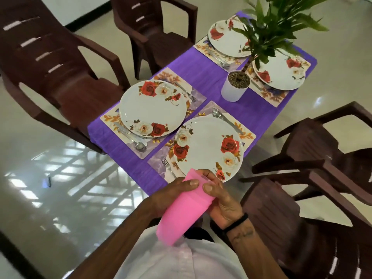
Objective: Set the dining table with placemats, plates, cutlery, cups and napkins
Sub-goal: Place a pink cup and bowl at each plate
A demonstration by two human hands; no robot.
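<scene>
A stack of pink plastic cups (pixel 182 210) is tilted in front of my chest, held with both hands. My left hand (pixel 171 195) grips the stack from the left, and my right hand (pixel 220 202) holds its upper end, thumb on the rim. The table (pixel 211 77) has a purple cloth with several floral placemats, each bearing a white rose-patterned plate. The nearest plate (pixel 208 148) lies just beyond my hands, with a fork (pixel 168 168) on its left and a spoon (pixel 225 119) on its right. The left plate (pixel 153 107) has a knife and spoon (pixel 132 135) beside it.
A white pot (pixel 234 86) with a leafy green plant stands mid-table between the place settings. Brown plastic chairs surround the table: two on the left (pixel 60 77), two on the right (pixel 322 158). The floor is glossy tile.
</scene>
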